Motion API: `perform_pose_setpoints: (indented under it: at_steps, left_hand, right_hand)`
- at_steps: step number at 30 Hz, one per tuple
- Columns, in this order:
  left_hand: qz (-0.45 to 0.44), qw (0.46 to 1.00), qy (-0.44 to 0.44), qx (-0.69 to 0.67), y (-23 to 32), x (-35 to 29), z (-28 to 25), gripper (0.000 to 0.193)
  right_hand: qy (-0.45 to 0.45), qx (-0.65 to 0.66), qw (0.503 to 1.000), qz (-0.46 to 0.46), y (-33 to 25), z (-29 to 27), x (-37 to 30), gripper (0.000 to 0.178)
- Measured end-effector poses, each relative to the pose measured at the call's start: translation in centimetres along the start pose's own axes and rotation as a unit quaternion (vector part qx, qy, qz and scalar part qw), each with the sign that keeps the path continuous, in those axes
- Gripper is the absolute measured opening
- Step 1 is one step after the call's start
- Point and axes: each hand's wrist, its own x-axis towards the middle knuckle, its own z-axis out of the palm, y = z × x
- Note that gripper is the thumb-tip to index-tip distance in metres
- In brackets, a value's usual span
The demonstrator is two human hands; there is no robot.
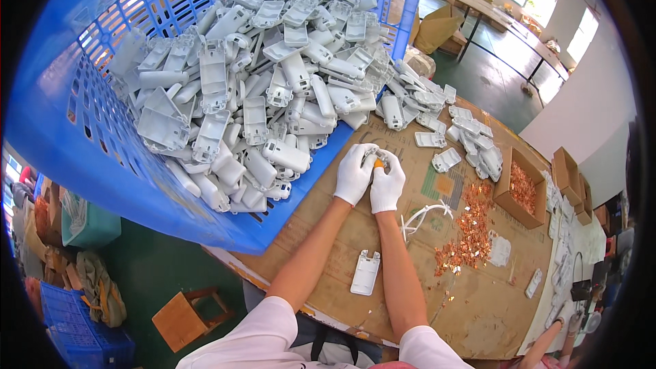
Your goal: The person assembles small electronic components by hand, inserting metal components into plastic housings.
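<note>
Both my hands wear white gloves and meet over the cardboard-covered table [383, 260]. My left hand [354, 172] grips a small grey plastic casing [375, 155], most of it hidden by the fingers. My right hand [387, 182] presses against it and holds a tool with an orange handle [378, 164]. One white plastic casing [365, 272] lies flat on the cardboard between my forearms. A white cable tie or wire loop [422, 216] rests just right of my right forearm.
A big blue plastic crate [89, 137] lies tipped on its side at left, spilling a heap of white casings [266, 82]. More casings [465, 137] lie at the table's far right. Copper bits [471, 225] are scattered beside a small cardboard box [521, 188]. Another person's hand [564, 318] is at lower right.
</note>
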Motion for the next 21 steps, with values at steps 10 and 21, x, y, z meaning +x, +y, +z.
perform_pose_setpoints:
  at_steps: [10, 21]
  left_hand:
    - [-0.002, 1.0, -0.005, 0.025, -0.3, 0.1, 0.2, 0.014]
    - [-0.019, 0.998, 0.011, 0.06, 0.0, -0.6, 0.2, 0.015]
  right_hand:
    - [-0.002, -0.03, 0.999, 0.008, -0.6, 0.1, 0.3, 0.024]
    - [0.004, -0.035, 0.999, 0.007, -0.5, 0.1, -0.7, 0.028]
